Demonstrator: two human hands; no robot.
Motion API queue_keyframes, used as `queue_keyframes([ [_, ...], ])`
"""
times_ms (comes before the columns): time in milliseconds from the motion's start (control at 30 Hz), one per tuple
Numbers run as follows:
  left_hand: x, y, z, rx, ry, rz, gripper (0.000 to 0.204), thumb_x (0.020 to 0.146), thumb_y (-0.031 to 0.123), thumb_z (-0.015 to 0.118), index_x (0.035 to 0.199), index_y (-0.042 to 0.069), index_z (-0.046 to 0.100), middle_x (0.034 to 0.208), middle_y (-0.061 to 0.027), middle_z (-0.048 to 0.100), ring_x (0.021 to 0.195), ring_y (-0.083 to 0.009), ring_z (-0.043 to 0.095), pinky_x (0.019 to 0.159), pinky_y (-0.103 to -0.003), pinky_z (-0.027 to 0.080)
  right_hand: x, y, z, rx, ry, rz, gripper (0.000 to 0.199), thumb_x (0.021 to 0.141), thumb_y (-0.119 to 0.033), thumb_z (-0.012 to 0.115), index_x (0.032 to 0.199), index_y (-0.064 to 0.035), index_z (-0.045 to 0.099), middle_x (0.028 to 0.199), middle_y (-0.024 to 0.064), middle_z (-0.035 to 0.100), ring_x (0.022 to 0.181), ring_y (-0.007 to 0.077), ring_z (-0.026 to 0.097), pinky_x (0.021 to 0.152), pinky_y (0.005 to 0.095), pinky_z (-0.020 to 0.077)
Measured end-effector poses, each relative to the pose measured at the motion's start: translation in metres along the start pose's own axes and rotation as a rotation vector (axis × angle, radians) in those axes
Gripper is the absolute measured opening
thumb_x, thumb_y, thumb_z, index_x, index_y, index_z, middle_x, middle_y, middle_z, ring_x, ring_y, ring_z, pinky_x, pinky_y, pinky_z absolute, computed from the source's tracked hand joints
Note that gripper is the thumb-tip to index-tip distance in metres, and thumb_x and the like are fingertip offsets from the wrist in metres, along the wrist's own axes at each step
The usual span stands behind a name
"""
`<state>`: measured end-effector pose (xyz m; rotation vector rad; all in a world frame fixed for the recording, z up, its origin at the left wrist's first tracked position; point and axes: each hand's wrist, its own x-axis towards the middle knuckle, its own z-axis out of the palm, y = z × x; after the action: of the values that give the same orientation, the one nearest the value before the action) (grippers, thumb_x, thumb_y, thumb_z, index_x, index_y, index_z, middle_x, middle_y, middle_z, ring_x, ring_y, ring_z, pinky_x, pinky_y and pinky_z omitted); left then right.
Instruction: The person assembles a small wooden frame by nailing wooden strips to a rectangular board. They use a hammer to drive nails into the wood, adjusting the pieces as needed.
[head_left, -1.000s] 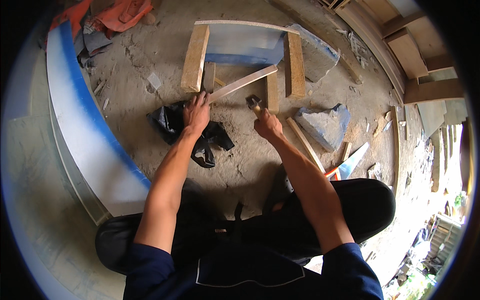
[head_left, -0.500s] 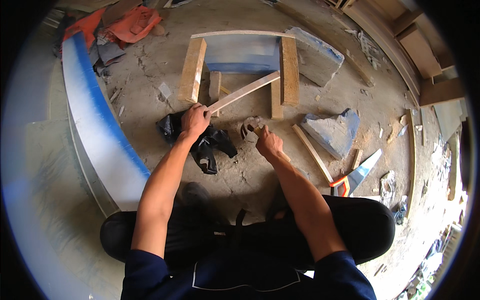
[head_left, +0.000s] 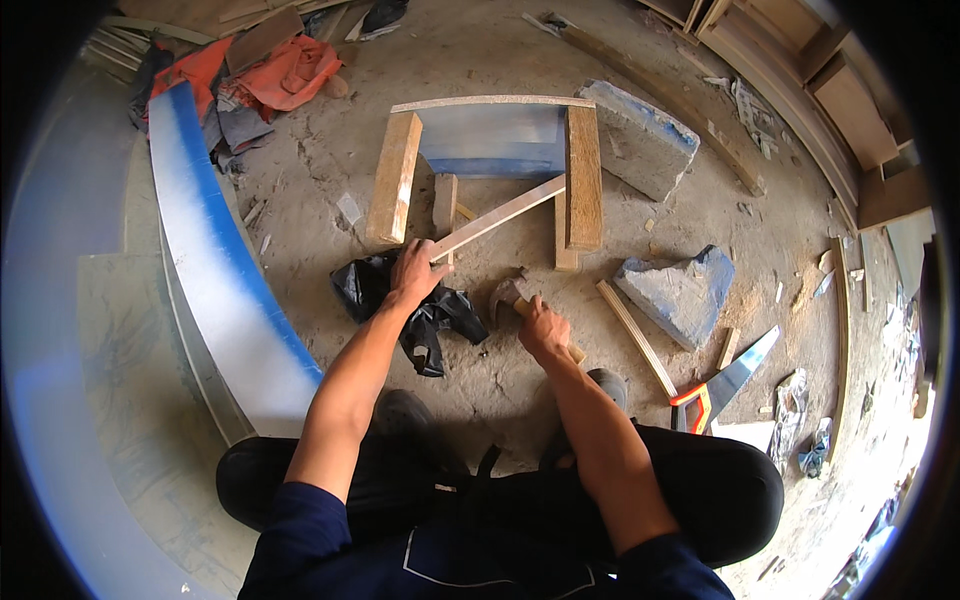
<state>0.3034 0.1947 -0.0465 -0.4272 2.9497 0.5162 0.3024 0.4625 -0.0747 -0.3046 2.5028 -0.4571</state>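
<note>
Strip [head_left: 500, 218] of pale wood lies ahead of right hand [head_left: 545, 328], slightly left — long axis slanting from left hand [head_left: 415, 272] away and rightward to wooden block [head_left: 584, 185]. On feed I see left hand, nearer, pinching strip's near end; right hand wrapped round hammer [head_left: 509, 293], head apart from strip. Far-end contact with block — cannot tell.

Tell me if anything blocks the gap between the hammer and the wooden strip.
Nothing visible stands between the hammer in the right hand and the wooden strip in the left hand. The black plastic bag lies to the hammer's left.
</note>
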Motion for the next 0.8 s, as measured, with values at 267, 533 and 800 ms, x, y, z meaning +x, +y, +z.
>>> queue_keyframes([
  [267, 0.002, 0.009, 0.006, -0.025, 0.037, -0.07, 0.048, 0.077, 0.037, 0.073, 0.104, 0.004, 0.053, 0.113, -0.0218, 0.054, 0.104, -0.0403, 0.055, 0.084, -0.047, 0.047, 0.002, -0.003, -0.002, -0.01, -0.055, 0.0, 0.038, 0.08, -0.011, 0.059, 0.115, -0.0072, 0.044, 0.107, 0.018, 0.062, 0.096, 0.0384, 0.064, 0.078, 0.0457, 0.0521],
  [533, 0.014, 0.02, 0.011, 0.094, 0.103, -0.063, 0.05, 0.083, 0.04, 0.065, 0.113, 0.003, 0.051, 0.114, -0.0197, 0.052, 0.099, -0.0379, 0.057, 0.081, -0.046, 0.049, 0.01, -0.004, -0.001, -0.023, -0.082, -0.01, 0.038, 0.079, -0.008, 0.057, 0.115, -0.0072, 0.043, 0.105, 0.0181, 0.061, 0.096, 0.0386, 0.063, 0.078, 0.0472, 0.0513],
  [800, 0.057, 0.049, 0.034, 0.102, 0.06, 0.222, 0.064, 0.088, 0.054, 0.054, 0.119, -0.001, 0.05, 0.111, -0.0179, 0.056, 0.112, -0.0324, 0.049, 0.095, -0.045, 0.04, 0.01, -0.007, -0.006, -0.081, -0.116, -0.015, 0.038, 0.082, -0.009, 0.056, 0.118, -0.0091, 0.045, 0.11, 0.0167, 0.06, 0.097, 0.0365, 0.064, 0.078, 0.0463, 0.0522],
])
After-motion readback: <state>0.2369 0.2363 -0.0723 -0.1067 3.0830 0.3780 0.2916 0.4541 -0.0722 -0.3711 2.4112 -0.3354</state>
